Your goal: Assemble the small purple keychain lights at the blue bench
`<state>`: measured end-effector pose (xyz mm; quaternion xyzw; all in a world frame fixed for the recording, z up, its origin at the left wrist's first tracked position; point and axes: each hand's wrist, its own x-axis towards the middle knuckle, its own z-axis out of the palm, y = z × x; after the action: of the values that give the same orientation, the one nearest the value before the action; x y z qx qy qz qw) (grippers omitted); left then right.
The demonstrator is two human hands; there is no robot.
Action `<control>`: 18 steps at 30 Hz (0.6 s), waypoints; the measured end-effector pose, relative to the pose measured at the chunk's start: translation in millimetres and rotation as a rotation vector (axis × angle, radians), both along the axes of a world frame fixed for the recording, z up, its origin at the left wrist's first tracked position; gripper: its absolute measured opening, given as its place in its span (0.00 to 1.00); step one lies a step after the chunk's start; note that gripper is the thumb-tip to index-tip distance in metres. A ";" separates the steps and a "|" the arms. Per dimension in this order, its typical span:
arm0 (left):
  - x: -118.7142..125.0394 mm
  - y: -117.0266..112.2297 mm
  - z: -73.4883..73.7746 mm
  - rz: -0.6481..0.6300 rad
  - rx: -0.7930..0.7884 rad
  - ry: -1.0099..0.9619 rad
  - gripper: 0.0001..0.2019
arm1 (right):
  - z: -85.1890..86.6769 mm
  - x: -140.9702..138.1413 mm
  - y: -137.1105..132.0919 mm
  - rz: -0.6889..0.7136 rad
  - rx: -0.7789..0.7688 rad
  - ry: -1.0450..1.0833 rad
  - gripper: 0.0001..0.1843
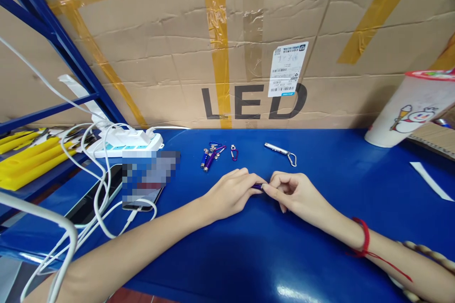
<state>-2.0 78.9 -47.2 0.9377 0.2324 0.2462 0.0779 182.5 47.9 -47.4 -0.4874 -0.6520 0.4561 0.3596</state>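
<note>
Between my two hands is a small purple flashlight tube point(257, 186), mostly covered by fingers. My left hand point(232, 193) is closed around one end of it. The thumb and index finger of my right hand point(292, 190) pinch the other end. Beyond my left hand lie purple and blue mini flashlights point(211, 157) with clips and tiny round pieces beside them. A loose purple carabiner clip point(234, 153) rests just to their right. Farther right lies a silver mini flashlight point(277, 148) with a carabiner on its end.
A large cardboard box point(170, 57) stands behind the blue table point(220, 255). At left are a white power strip point(131, 144), white cables point(103, 208), two phones point(147, 182) and yellow-handled tools point(35, 161). A paper cup point(405, 113) and a white strip point(430, 180) are at right.
</note>
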 end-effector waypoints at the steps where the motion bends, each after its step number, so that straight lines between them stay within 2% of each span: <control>1: 0.4 -0.2 -0.3 0.006 0.010 -0.010 0.10 | 0.1 0.1 0.1 -0.001 0.002 0.001 0.24; 7: 2.8 -1.7 1.0 0.061 0.063 -0.022 0.08 | 0.8 -0.6 -1.3 0.011 0.113 -0.023 0.23; 10: 2.7 -1.9 1.2 0.109 0.083 -0.015 0.09 | 0.5 0.0 -0.8 -0.091 0.212 -0.058 0.19; 13: 2.6 -1.9 1.1 0.153 0.075 -0.007 0.10 | 0.4 1.7 0.3 -0.186 0.320 -0.053 0.19; 18: 2.9 -2.8 1.2 0.204 0.043 0.012 0.12 | 1.7 3.5 0.1 -0.162 0.468 -0.057 0.15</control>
<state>0.9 76.1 -46.0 0.9122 0.3218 0.2519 0.0310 186.0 48.1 -45.6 -0.4543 -0.7086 0.2485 0.4793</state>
